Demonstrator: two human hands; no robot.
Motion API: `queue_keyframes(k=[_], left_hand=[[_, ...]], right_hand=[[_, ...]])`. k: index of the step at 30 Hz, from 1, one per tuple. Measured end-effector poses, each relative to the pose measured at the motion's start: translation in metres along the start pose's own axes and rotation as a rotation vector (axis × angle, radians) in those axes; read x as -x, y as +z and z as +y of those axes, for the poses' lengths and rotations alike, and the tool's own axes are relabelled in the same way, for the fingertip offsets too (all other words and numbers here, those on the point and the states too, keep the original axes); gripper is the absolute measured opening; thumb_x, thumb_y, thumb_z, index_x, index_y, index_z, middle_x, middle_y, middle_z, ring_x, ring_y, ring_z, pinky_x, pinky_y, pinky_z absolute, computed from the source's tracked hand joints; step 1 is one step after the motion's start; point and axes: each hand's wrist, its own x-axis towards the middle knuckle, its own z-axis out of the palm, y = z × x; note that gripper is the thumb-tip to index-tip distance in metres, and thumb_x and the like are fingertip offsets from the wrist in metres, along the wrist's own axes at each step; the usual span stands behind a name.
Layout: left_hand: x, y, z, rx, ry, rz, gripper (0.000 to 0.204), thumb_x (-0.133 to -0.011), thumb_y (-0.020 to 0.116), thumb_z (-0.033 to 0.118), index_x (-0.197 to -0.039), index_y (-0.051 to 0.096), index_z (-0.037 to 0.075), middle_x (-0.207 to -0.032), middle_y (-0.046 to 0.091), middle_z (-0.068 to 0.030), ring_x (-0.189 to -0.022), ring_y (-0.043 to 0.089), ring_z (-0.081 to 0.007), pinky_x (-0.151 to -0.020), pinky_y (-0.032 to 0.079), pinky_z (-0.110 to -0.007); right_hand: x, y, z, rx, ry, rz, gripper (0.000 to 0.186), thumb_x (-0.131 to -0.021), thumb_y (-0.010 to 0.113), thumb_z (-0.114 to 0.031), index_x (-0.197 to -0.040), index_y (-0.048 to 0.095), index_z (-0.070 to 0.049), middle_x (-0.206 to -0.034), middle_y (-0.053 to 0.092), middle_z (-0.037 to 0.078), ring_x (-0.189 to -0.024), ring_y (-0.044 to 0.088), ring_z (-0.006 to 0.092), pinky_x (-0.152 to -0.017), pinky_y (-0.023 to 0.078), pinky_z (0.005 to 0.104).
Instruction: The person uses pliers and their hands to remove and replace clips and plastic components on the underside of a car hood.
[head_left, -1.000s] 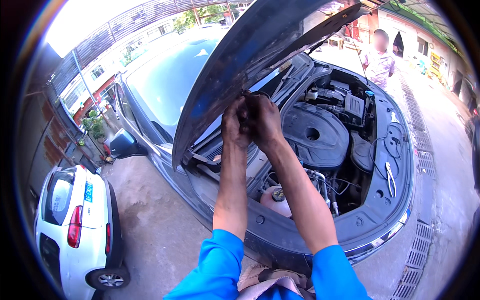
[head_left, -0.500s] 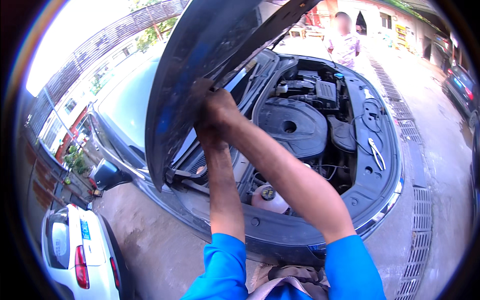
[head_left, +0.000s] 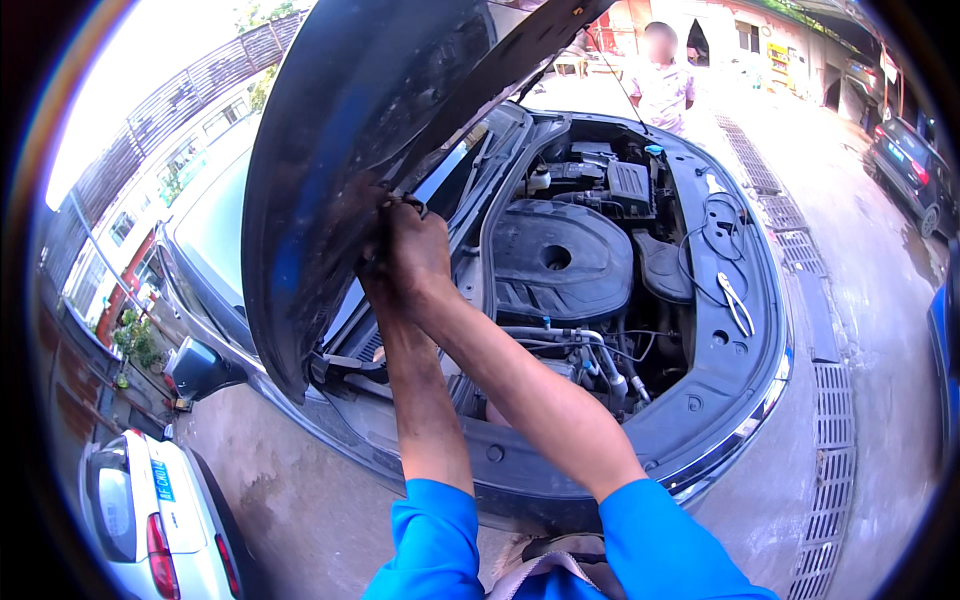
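Observation:
My right hand (head_left: 418,250) is raised to the underside of the open dark bonnet (head_left: 305,150), its fingers curled on something dark that I cannot make out. My left hand (head_left: 375,262) is beside and beneath it, touching the same area, mostly hidden and in shadow. Below them lies the engine bay, with a black plastic engine cover (head_left: 540,270). A pair of silver pliers (head_left: 735,302) rests on the front trim panel, next to a loose black cable (head_left: 683,262).
A person (head_left: 660,95) in a pale top stands beyond the car. A white car (head_left: 135,510) is at lower left and a dark car (head_left: 905,170) at upper right. A drain grate (head_left: 830,420) runs along the concrete ground right of the car.
Both my hands have moved leftward along the bonnet's underside, with my right arm now slanting over my left. The whole view has shifted, bringing the dark car at right into sight.

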Motion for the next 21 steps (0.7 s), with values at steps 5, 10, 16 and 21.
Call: queue_keyframes(k=[5,10,16,21], left_hand=[[0.005,-0.001,0.005,-0.011,0.017,0.010,0.031,-0.098,0.051,0.027,-0.116,0.057,0.002,-0.102,0.062,-0.0096,-0.092,0.061,-0.0175,-0.075,0.048,-0.030],[0.008,-0.002,0.002,0.001,0.008,0.024,0.031,-0.098,0.051,0.028,-0.115,0.057,0.002,-0.100,0.062,-0.0093,-0.089,0.062,-0.0173,-0.071,0.049,-0.029],[-0.002,0.004,-0.007,0.023,-0.013,-0.002,0.031,-0.098,0.051,0.028,-0.114,0.057,0.002,-0.097,0.062,-0.0090,-0.085,0.062,-0.0171,-0.067,0.049,-0.029],[0.000,0.001,-0.001,0.019,-0.016,-0.007,0.031,-0.099,0.051,0.029,-0.113,0.057,0.002,-0.095,0.063,-0.0087,-0.082,0.063,-0.0169,-0.063,0.049,-0.028]], right_hand=[[0.004,0.006,-0.010,-0.137,-0.010,0.069,0.029,-0.087,0.057,-0.011,-0.115,0.056,-0.003,-0.107,0.060,0.018,-0.095,0.061,0.0338,-0.081,0.048,0.0462],[0.009,-0.015,-0.009,-0.109,-0.108,-0.027,0.022,-0.086,0.059,-0.010,-0.107,0.059,-0.004,-0.094,0.062,0.014,-0.084,0.063,0.0290,-0.071,0.049,0.0410],[-0.011,-0.031,-0.034,0.214,-0.020,-0.275,0.020,-0.084,0.058,-0.007,-0.104,0.061,-0.002,-0.098,0.060,0.015,-0.090,0.061,0.0274,-0.076,0.049,0.0384],[-0.008,-0.011,-0.058,0.495,-0.126,-0.305,0.023,-0.085,0.055,-0.008,-0.106,0.061,0.000,-0.103,0.060,0.017,-0.099,0.059,0.0298,-0.085,0.047,0.0403]])
